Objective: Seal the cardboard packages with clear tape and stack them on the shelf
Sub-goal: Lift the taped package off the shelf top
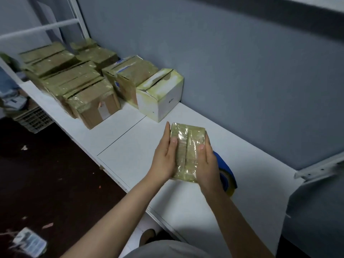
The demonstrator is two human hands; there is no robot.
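We judge the step to be pressing the tape down, so we would run both thumbs firmly along the centre seam and out to the edges, so that no flap lifts. Our left hand (164,158) and right hand (207,162) lie with straight fingers flat against the long sides of the package (187,151), thumbs on top. They clasp it between them over the white shelf (130,146), with the tape roll (227,174) just beside the right wrist and the sealed boxes (89,90) well apart to the left.
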